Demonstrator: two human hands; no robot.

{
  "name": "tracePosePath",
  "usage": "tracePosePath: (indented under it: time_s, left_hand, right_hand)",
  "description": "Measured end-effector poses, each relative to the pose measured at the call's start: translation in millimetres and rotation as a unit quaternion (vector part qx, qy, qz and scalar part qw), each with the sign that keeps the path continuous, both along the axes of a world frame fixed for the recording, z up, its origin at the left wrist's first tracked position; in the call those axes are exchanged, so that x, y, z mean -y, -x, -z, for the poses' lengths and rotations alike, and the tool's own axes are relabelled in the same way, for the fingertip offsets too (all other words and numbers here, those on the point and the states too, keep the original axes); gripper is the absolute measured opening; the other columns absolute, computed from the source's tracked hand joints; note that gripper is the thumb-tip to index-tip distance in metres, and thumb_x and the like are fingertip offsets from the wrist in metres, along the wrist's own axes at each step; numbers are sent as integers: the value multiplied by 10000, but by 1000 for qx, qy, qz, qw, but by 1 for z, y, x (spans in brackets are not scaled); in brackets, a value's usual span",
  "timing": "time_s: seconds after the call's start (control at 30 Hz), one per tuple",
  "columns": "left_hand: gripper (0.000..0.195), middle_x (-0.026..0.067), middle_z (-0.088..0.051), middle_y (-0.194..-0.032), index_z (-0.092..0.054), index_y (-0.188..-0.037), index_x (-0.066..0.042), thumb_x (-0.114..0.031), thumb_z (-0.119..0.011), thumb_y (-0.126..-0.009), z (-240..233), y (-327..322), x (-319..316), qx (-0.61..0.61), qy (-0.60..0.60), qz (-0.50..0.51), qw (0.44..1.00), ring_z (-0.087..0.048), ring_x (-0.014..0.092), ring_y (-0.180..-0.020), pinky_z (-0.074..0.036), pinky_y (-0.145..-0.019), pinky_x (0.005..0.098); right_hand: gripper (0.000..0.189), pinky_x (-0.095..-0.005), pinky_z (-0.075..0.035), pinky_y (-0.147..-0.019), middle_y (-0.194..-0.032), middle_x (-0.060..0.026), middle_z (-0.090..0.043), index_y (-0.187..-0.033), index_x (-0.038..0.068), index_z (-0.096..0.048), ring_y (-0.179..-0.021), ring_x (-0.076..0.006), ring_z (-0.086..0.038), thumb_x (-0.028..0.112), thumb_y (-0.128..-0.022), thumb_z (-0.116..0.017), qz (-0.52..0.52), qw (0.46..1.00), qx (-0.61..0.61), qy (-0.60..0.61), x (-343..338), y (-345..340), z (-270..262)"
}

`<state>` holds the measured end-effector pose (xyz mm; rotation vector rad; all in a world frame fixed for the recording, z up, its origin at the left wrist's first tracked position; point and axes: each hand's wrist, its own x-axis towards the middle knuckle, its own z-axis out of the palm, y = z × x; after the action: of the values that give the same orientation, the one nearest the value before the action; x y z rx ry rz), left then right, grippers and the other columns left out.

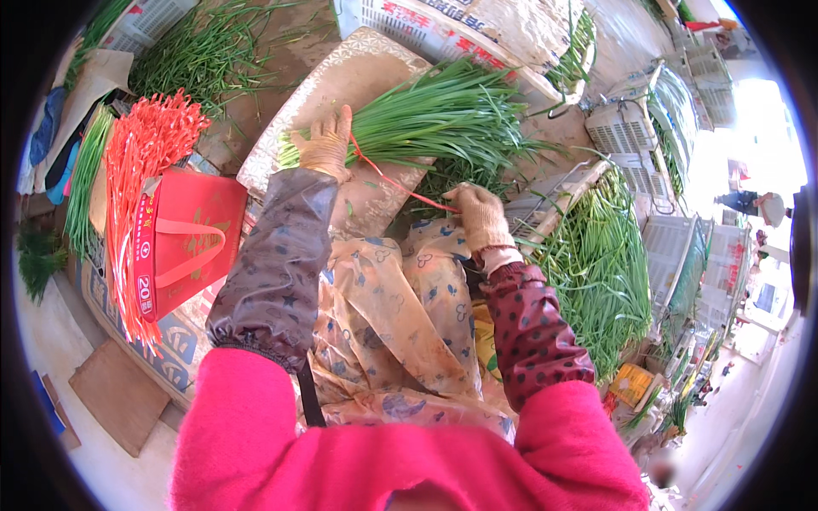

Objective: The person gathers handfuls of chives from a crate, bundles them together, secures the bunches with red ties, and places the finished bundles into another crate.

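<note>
A bundle of long green stalks, likely garlic chives (441, 118), lies across a worn patterned board (377, 61). My left hand (324, 145), in a tan glove, presses flat on the pale stem end with its fingers spread. From the bundle a red plastic tie strip (399, 183) runs taut to my right hand (478, 214). That hand, in a knitted glove, pinches the strip's free end above my apron (390, 287). Whether the strip passes fully around the underside of the bundle is hidden.
To the left stands a red carton (198, 236) with a heap of red strips (144, 153) beside it. Loose greens (198, 57) lie on the floor beyond. At right a crate holds more greens (601, 255), near stacked white crates (623, 128). A person (767, 207) is far right.
</note>
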<state>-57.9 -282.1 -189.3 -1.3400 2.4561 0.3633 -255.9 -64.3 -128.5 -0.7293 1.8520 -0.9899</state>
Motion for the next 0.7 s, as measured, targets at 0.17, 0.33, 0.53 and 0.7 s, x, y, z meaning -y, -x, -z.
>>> tracePosePath:
  time_s: [0.17, 0.33, 0.53, 0.7]
  left_hand:
    - [1519, 63, -274, -1686, 116, -1660, -254, -300, -991, -620, 1, -9, 6, -54, -44, -10, 997, -282, 340, -1536, -236, -1161, 749]
    - [1541, 69, -275, -1684, 124, -1659, -247, -300, -1000, -607, -6, -9, 7, -75, -66, -27, 995, -264, 342, -1544, -190, -1184, 736]
    - [1533, 75, -281, -1678, 109, -1663, -230, -311, -998, -606, -6, -9, 6, -69, -64, -21, 995, -279, 337, -1529, -196, -1177, 746]
    - [1506, 77, -298, -1665, 90, -1666, -224, -331, -985, -616, -2, -10, 7, -56, -44, -3, 997, -330, 321, -1492, -220, -1148, 774]
  right_hand:
    - [174, -260, -469, -697, -826, -45, -654, -1067, -19, -695, -743, -106, -571, 44, -906, -677, -10, 993, -86, 83, 37, 3, 5]
    - [396, -393, -528, -768, -886, -201, -703, -1065, -38, -652, -825, -312, -687, 256, -829, -774, -30, 979, -199, -5, 83, -24, -1]
    - [290, -446, -547, -833, -931, -178, -731, -978, 87, -756, -920, -373, -707, 353, -892, -678, -140, 964, -226, 11, 107, -41, -8]
    - [360, -476, -584, -823, -952, -155, -757, -1019, 125, -783, -918, -383, -725, 419, -863, -645, -544, 796, -263, 3, 79, -53, -16]
